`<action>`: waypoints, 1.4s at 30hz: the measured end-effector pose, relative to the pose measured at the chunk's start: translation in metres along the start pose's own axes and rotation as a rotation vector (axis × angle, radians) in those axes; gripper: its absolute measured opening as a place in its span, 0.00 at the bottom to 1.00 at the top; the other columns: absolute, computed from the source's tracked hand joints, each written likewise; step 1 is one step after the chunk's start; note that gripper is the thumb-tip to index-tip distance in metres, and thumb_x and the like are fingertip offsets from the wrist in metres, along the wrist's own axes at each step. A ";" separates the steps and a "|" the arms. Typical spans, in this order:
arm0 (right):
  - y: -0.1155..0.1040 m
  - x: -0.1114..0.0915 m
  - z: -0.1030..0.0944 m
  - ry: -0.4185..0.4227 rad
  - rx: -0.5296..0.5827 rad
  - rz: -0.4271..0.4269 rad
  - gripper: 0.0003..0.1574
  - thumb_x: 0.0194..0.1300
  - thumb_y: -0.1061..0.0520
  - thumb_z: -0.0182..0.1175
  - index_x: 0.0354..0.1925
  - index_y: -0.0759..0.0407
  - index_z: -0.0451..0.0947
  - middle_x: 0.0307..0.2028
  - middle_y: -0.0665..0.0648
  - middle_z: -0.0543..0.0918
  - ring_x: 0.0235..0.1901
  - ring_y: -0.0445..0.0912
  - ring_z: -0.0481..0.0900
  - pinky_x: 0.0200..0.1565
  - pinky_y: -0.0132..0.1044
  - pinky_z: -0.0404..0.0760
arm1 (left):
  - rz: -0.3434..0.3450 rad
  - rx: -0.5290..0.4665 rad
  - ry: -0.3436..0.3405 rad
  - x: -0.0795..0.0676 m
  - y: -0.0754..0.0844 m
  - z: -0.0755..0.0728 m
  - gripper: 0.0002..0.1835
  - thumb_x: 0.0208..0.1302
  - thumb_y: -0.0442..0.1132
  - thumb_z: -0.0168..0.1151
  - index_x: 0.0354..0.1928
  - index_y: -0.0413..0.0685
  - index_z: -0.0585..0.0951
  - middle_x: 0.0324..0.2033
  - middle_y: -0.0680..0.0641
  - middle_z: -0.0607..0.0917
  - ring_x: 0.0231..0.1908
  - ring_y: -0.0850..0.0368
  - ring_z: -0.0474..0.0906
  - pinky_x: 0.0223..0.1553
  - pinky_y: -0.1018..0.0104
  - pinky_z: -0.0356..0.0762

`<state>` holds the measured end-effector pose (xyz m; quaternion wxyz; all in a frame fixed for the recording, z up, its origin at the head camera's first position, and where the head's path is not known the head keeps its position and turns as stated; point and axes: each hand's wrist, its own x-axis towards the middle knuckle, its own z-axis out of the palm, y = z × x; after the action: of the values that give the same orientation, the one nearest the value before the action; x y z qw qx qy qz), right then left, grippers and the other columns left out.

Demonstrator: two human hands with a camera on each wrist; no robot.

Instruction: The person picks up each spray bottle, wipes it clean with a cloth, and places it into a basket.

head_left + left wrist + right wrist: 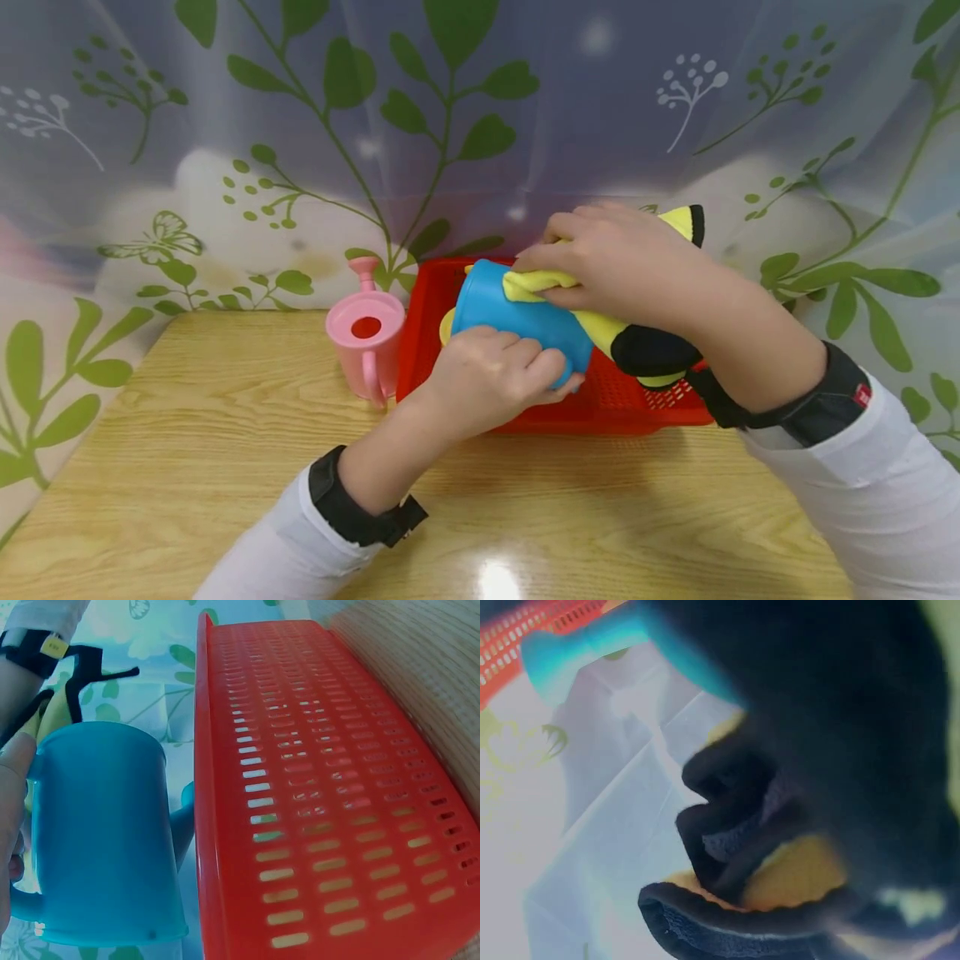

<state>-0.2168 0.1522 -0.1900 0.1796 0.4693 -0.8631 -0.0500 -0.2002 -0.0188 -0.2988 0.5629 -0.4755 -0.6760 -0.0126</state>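
My left hand (491, 379) grips the handle of a blue toy watering can (483, 304), which is tilted over the red basket (600, 417). My right hand (615, 258) pinches a yellow cloth with black edging (600, 327) and presses it to the can's side near one end. The rest of the cloth hangs below the palm. In the left wrist view the can (105, 832) stands beside the basket wall, its spout partly behind it. Dark folds of the cloth (735, 825) fill much of the right wrist view.
A pink watering can (352, 362) stands on the wooden table (247, 400) just left of the basket. Something yellow (447, 327) shows behind the blue can, mostly hidden. A leaf-patterned curtain (570, 108) hangs right behind the table.
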 end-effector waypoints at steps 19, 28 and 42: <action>0.013 -0.049 -0.017 -0.027 0.103 0.091 0.22 0.49 0.54 0.68 0.45 0.42 0.79 0.33 0.44 0.75 0.28 0.39 0.69 0.27 0.36 0.70 | 0.021 0.025 0.046 -0.006 -0.008 -0.003 0.19 0.58 0.52 0.58 0.18 0.52 0.65 0.08 0.56 0.63 0.12 0.64 0.57 0.13 0.74 0.55; 0.005 -0.032 -0.015 -0.072 0.113 0.136 0.15 0.55 0.51 0.64 0.43 0.44 0.79 0.33 0.47 0.75 0.30 0.42 0.69 0.30 0.38 0.70 | 0.051 0.024 0.060 -0.004 -0.005 -0.004 0.18 0.58 0.52 0.57 0.18 0.52 0.66 0.09 0.56 0.66 0.13 0.65 0.61 0.15 0.76 0.58; 0.002 0.008 -0.004 -0.105 0.130 0.184 0.16 0.59 0.50 0.58 0.47 0.46 0.77 0.31 0.52 0.74 0.28 0.46 0.68 0.27 0.38 0.67 | 0.069 -0.003 0.068 -0.001 0.000 -0.002 0.19 0.58 0.53 0.57 0.18 0.52 0.66 0.09 0.57 0.66 0.12 0.65 0.62 0.15 0.76 0.56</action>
<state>-0.2208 0.1473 -0.1836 0.1070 0.3957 -0.9121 -0.0015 -0.1992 -0.0202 -0.2987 0.5849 -0.4988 -0.6395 -0.0104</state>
